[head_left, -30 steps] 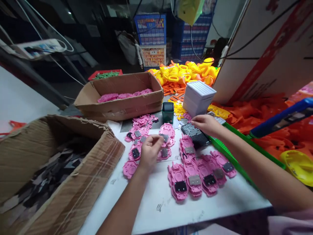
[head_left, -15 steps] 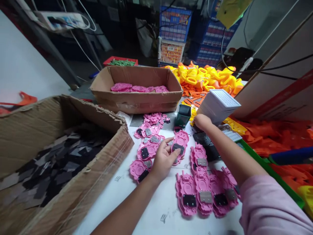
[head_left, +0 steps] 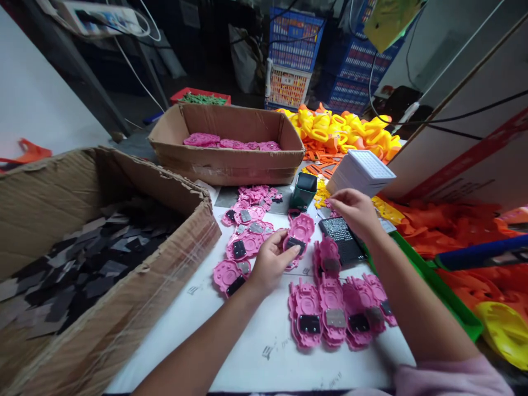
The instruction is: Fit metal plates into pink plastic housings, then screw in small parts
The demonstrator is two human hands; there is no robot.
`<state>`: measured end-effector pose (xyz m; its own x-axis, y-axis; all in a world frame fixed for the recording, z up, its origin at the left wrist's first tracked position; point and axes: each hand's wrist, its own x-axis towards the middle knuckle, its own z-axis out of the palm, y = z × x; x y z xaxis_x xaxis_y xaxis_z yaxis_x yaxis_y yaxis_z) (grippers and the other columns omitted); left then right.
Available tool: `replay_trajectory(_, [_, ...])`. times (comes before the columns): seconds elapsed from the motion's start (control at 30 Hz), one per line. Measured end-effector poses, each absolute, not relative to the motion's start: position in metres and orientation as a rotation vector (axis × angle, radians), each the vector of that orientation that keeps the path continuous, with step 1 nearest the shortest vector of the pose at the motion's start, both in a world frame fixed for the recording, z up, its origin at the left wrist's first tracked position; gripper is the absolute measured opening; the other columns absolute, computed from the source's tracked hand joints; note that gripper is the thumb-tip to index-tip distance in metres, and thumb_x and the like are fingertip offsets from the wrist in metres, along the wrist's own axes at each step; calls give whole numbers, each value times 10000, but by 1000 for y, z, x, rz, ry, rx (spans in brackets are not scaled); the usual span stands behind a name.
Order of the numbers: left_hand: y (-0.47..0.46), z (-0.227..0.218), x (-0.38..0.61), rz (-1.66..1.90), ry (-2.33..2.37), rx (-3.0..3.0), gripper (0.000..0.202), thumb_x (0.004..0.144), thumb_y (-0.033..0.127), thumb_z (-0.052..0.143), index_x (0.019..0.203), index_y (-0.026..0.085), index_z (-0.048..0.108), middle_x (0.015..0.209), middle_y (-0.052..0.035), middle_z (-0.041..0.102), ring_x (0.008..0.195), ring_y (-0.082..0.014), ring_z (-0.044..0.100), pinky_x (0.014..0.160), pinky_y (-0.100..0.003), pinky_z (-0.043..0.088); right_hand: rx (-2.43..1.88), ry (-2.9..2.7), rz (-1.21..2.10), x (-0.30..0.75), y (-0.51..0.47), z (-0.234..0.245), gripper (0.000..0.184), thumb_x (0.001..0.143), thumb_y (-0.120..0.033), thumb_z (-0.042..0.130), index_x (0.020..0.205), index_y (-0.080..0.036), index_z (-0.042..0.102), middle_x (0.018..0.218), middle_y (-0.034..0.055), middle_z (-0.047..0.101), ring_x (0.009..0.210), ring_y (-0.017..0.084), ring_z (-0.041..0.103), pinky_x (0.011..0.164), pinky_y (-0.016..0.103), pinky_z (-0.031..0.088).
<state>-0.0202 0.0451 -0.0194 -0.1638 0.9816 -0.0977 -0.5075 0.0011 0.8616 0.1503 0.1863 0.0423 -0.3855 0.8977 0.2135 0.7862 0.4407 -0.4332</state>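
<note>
Now that the right hand (head_left: 355, 212) has left the white tray stack (head_left: 363, 171), it's pinched narrow over the black studded tray (head_left: 342, 242). Meanwhile the left hand (head_left: 270, 264) still grips a pink plastic shell (head_left: 303, 226) on the table (head_left: 256, 341) beside it.

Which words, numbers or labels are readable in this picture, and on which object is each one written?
No text is clear enough to quote.
Dark marks on the white table: handwritten scribbles, not legible.
Small label on the white crate: too small to read.
Red band on the white board: only blurred shapes, not readable.
</note>
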Motion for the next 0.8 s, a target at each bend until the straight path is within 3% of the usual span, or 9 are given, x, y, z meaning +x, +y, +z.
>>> replay_trajectory(0.13, [35, -20, -11, 1427, 976, 763, 413, 727, 307, 723, 1088, 165, 582, 816, -6, 666, 647, -115, 627, 662, -253, 507, -1023, -2057, 788, 171, 113, 47, 174, 895, -332, 489, 931, -182, 571, 766, 13, 599, 656, 103, 568, 585, 223, 463])
replay_trajectory(0.23, [27, -14, -5, 1345, 1039, 944, 363, 774, 320, 681, 1090, 167, 590, 758, 8, 644, 587, -97, 592, 613, -230, 488, -890, -1933, 805, 181, 86, 38, 109, 882, -286, 538, 909, -210, 611, 829, 16, 583, 756, 107, 564, 683, 240, 461])
replay_trajectory(0.3, [22, -8, -1, 1289, 1084, 1050, 337, 789, 326, 662, 1082, 168, 607, 860, -20, 659, 627, -106, 595, 612, -231, 490, -901, -1926, 704, 184, 81, 31, 89, 872, -262, 558, 895, -213, 629, 882, 26, 593, 840, 121, 567, 767, 262, 453])
replay_trajectory(0.37, [18, -2, 1, 1244, 1121, 1159, 325, 796, 313, 648, 1084, 165, 620, 990, -53, 665, 755, -142, 623, 700, -260, 506, -917, -1913, 691, 185, 80, 24, 86, 864, -264, 572, 873, -209, 637, 891, 30, 613, 861, 131, 575, 791, 275, 451])
replay_trajectory(0.5, [14, 5, 4, 1210, 1171, 1364, 284, 812, 267, 617, 1077, 169, 640, 1079, -66, 670, 997, -195, 607, 915, -315, 460, -977, -1824, 901, 187, 80, 13, 154, 864, -329, 562, 838, -195, 633, 767, 19, 627, 704, 126, 580, 657, 261, 471])
replay_trajectory(0.63, [14, 5, 4, 1213, 1204, 1488, 249, 820, 257, 596, 1047, 175, 655, 1033, -73, 684, 968, -211, 619, 895, -348, 473, -1048, -1844, 979, 190, 83, 5, 208, 851, -379, 565, 829, -186, 639, 705, 15, 612, 619, 123, 557, 560, 247, 453])
replay_trajectory(0.8, [12, 2, 2, 1211, 1244, 1649, 243, 833, 242, 583, 1051, 157, 646, 991, -106, 670, 928, -223, 617, 862, -364, 477, -990, -1982, 945, 193, 89, 2, 195, 881, -366, 515, 903, -199, 613, 783, 35, 611, 673, 137, 565, 570, 251, 457])
